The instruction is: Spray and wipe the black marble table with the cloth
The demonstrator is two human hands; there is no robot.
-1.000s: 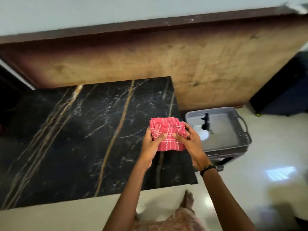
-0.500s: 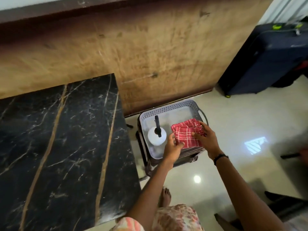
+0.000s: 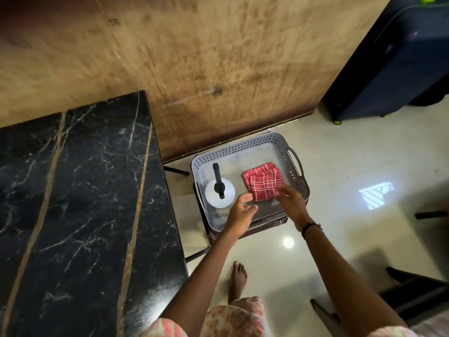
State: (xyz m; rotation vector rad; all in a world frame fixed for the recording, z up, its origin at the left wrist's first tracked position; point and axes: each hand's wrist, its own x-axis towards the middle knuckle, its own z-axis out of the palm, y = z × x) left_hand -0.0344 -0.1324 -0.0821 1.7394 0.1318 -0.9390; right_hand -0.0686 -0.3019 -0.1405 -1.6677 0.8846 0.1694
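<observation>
The black marble table (image 3: 80, 203) with gold veins fills the left side. A folded red checked cloth (image 3: 263, 183) lies flat in a grey perforated basket (image 3: 295, 176) to the table's right. Beside the cloth in the basket stands a white spray bottle (image 3: 220, 193) with a black nozzle. My left hand (image 3: 240, 211) hovers just off the cloth's near left corner, fingers loosely apart and holding nothing. My right hand (image 3: 290, 201) is at the near right corner, its fingertips touching the cloth's edge without a clear grip.
The basket sits on a low dark stand (image 3: 262, 226) on the pale glossy floor. A wooden panel (image 3: 194, 57) backs the table. A dark blue suitcase (image 3: 393, 64) stands at the top right. My bare foot (image 3: 238, 280) is near the table's corner, and dark furniture legs (image 3: 413, 295) are at the right.
Both hands carried the folded cloth from over the table to the right and set it down in the basket. The left hand has let go, and my view has swung right.
</observation>
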